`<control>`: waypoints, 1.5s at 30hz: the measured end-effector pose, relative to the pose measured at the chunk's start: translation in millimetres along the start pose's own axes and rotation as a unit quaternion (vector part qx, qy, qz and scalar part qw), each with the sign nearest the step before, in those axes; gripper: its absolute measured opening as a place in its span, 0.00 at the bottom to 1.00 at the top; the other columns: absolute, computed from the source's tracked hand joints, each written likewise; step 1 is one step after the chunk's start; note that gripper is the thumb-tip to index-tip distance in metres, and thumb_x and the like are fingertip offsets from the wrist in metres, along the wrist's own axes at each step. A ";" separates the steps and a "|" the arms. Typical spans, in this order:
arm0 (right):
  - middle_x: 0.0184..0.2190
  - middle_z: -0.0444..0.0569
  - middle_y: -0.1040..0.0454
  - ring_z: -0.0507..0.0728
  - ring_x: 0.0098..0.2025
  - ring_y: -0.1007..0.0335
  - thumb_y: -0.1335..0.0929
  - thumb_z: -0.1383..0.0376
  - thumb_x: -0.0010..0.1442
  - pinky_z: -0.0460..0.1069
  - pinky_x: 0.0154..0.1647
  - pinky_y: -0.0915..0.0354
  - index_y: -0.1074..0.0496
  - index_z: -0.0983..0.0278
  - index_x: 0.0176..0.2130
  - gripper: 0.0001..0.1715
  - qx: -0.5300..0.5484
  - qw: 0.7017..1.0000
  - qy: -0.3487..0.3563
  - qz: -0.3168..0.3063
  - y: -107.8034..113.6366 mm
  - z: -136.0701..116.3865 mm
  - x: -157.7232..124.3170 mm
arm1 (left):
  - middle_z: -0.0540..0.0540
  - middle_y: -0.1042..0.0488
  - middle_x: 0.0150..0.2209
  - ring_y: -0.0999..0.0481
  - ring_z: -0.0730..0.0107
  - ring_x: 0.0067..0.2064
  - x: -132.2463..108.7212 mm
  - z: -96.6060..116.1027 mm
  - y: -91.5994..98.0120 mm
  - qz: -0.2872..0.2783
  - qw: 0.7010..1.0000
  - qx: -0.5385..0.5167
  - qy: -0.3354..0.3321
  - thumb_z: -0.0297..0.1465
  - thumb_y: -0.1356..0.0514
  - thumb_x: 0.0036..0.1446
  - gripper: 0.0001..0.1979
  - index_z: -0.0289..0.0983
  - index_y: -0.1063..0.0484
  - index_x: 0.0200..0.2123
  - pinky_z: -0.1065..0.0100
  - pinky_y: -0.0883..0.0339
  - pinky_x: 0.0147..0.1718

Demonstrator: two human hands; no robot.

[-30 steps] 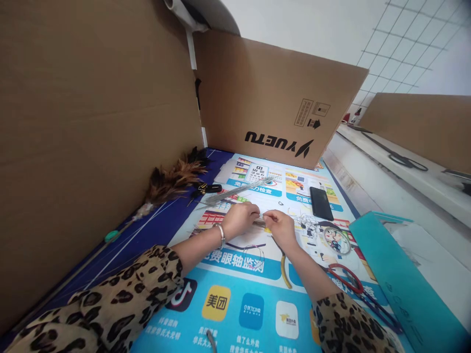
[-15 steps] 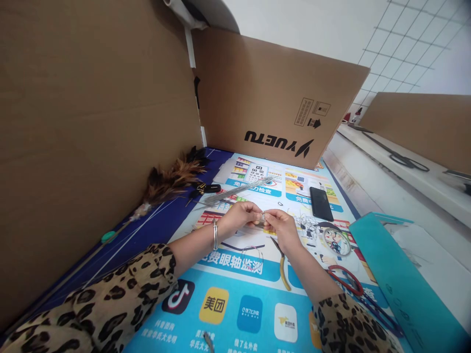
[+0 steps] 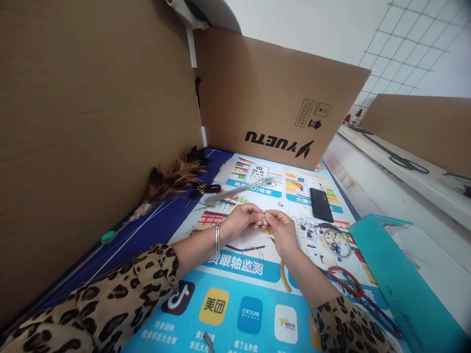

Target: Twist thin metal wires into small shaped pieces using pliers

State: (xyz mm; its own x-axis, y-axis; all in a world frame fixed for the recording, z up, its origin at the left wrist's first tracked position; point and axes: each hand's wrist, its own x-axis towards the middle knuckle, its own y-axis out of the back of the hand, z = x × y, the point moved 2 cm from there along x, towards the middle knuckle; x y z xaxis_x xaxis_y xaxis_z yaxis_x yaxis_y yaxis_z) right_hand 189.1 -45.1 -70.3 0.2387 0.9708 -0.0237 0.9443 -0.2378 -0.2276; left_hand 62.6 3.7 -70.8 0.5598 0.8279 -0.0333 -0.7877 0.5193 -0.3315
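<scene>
My left hand (image 3: 243,220) and my right hand (image 3: 282,230) meet above the printed sheet, fingertips pinched together on a small, pale item that is too tiny to make out. Both hands are closed. Below them lies a thin loop of pinkish wire or thread (image 3: 253,260). Pliers with yellow handles (image 3: 284,277) rest partly under my right forearm. To the right of my right hand are a round clear dish (image 3: 336,242) with small pieces in it and a scatter of thin dark wires (image 3: 308,228).
A bundle of thin metal rods (image 3: 239,190), keys with a black fob (image 3: 209,188) and a feather duster (image 3: 172,179) lie to the left. On the right are a black phone (image 3: 321,205), red-and-blue-handled scissors (image 3: 348,282) and a teal box (image 3: 397,279). Cardboard panels (image 3: 279,98) stand behind.
My right hand and forearm have shifted slightly left, covering more of the pliers. Both hands keep their pinch on the small item.
</scene>
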 end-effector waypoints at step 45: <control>0.24 0.42 0.31 0.47 0.25 0.35 0.31 0.57 0.48 0.45 0.28 0.34 0.30 0.64 0.35 0.15 -0.056 0.998 0.017 0.001 -3.3 -0.9 -0.7 | 0.48 0.29 0.30 0.30 0.79 0.28 -1.8 -0.4 7.5 0.000 1.000 0.025 -0.011 0.29 0.38 0.48 0.09 0.30 0.32 0.33 0.72 0.35 0.30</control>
State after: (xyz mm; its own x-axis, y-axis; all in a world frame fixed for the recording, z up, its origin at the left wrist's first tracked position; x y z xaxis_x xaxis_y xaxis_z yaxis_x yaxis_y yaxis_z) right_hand 186.0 -45.1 -68.7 0.2466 0.9691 0.0103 0.9628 -0.2438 -0.1163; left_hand 55.8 6.1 -73.7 0.5549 0.8318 -0.0132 -0.7997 0.5290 -0.2840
